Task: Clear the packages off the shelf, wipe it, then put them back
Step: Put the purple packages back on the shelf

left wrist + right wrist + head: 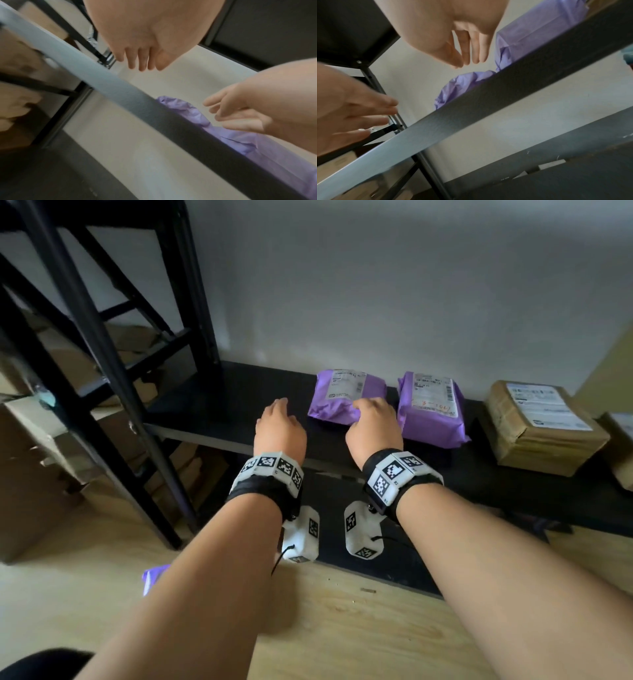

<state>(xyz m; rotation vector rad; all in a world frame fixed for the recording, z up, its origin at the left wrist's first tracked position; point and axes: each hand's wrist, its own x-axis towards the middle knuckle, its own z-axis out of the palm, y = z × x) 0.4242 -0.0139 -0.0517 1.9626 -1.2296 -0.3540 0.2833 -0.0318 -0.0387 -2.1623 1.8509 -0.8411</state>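
Two purple packages (346, 396) (432, 409) are seen side by side on the black shelf (219, 405), a cardboard box (537, 426) at 3 o'clock of them. The right hand (373, 426) is laid on the nearer package's front corner, fingers loosely extended, nothing pinched. The left hand (279, 426) is held spread at 9 o'clock of it, apart, presumably to flank it for a two-handed lift.

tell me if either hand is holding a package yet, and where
Nothing is held: left hand and right hand hover open by the left purple package.
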